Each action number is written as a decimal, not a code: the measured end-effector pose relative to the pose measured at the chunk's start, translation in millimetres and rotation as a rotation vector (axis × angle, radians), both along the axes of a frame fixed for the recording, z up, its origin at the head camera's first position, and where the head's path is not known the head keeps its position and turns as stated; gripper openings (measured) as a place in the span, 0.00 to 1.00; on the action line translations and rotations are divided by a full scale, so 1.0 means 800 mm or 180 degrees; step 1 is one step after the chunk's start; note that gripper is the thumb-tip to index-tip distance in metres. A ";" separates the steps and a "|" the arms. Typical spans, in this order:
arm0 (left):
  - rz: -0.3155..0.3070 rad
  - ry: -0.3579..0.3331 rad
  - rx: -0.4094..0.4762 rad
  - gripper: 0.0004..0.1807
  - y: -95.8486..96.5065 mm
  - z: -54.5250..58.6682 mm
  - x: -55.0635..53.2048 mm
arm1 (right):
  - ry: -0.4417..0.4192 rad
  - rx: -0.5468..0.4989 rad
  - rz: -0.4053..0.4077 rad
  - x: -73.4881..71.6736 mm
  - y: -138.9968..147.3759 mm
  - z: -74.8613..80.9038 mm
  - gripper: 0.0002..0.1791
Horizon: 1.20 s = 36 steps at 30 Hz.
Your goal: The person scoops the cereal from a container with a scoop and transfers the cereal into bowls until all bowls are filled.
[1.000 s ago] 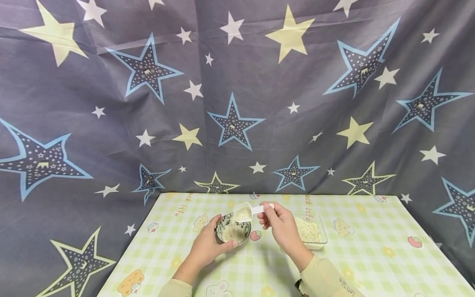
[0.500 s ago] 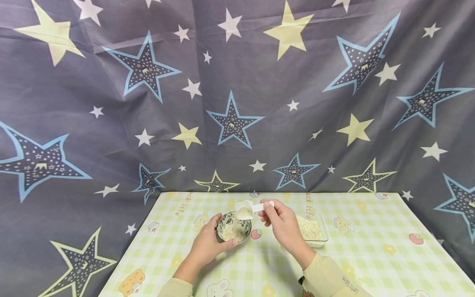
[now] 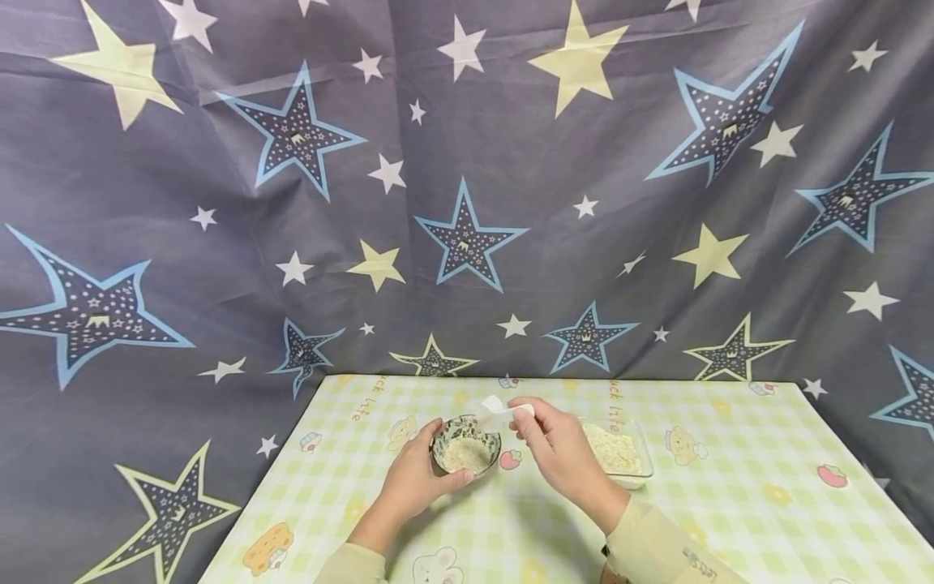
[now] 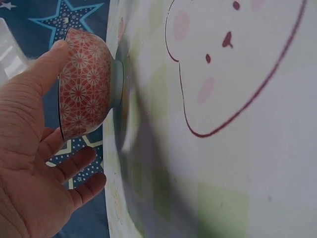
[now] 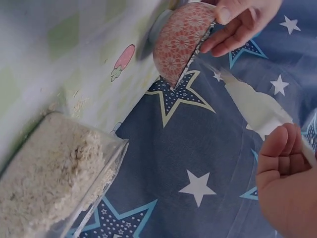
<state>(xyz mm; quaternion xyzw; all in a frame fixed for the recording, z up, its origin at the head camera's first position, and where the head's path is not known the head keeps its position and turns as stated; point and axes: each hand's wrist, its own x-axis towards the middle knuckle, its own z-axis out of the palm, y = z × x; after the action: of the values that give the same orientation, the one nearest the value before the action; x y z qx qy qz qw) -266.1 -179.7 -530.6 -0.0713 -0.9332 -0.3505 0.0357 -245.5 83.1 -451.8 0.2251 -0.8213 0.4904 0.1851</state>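
Observation:
My left hand (image 3: 416,480) holds a small bowl (image 3: 467,456) at its rim, thumb on the near side and fingers round the left. Outside, the bowl (image 4: 86,82) is red with white flowers; inside, it is dark-patterned and holds pale flakes that look like oats. Its foot is close to the table in the left wrist view. My right hand (image 3: 558,446) pinches the handle of a white scoop (image 3: 496,412) over the bowl's right rim. In the right wrist view the scoop (image 5: 257,106) is tipped toward the bowl, with a blurred pale streak at its lip.
A clear rectangular container (image 3: 642,464) full of pale flakes stands just right of my right hand; a few loose flakes (image 5: 79,105) lie beside it. The table (image 3: 730,519) has a green-checked cloth, with a starry curtain (image 3: 467,324) behind.
The scoop has tipped over further, its pale load sliding out, and the flakes seen inside it earlier no longer show. My left hand keeps its hold on the bowl.

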 end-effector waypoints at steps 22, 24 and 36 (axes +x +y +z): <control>-0.0022 -0.0036 -0.0049 0.63 0.006 -0.003 -0.001 | 0.1858 0.1483 0.0306 0.002 0.015 -0.025 0.15; -0.0016 -0.0039 -0.0040 0.62 0.006 -0.002 -0.001 | 0.1740 0.1437 0.0282 0.003 0.016 -0.024 0.15; -0.0050 0.0016 -0.0176 0.63 0.007 0.010 0.000 | -0.0454 -0.0682 -0.0223 0.014 0.067 -0.002 0.15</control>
<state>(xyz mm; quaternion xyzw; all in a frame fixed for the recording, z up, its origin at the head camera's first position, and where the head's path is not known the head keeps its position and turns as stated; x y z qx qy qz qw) -266.2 -174.5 -522.5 -0.0805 -0.9418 -0.3246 0.0333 -234.2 136.9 -453.3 0.1398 -0.7826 0.5834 0.1662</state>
